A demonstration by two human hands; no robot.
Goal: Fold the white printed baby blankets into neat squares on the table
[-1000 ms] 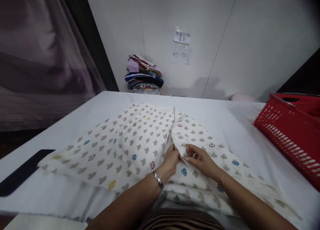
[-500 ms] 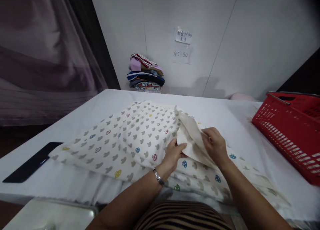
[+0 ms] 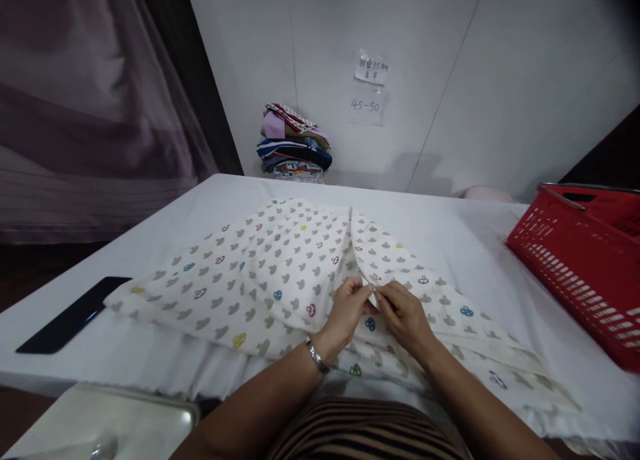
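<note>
A white cloth (image 3: 285,267) printed with grey mushrooms, and a few in red, blue, yellow and green, lies spread over the middle of the white-covered bench (image 3: 475,240). Its outline is narrow at the far side and wide at the near side. The long axis runs left to right along that wide side, from a corner near the dark flat slab (image 3: 70,317) at the left to a corner at the lower right, which lies nearer the person; the narrow end points away, toward the wall (image 3: 440,60). A raised edge runs from the far side of the cloth back to the hands, leaning slightly right as it comes nearer.

The left hand (image 3: 351,305) has its fingers curled and thumb closed, pinching this edge. The right hand (image 3: 404,313) pinches the same edge just beside it, thumb and fingers together, so that the fingertips of both nearly meet or touch; which of the two, I cannot tell. A metal bracelet (image 3: 317,357) circles the left wrist.

A red basket (image 3: 575,273) stands at the right, apart from the cloth. Beyond the bench, a pile of folded fabrics (image 3: 295,147) sits against the wall, left of two paper signs (image 3: 369,87).
</note>
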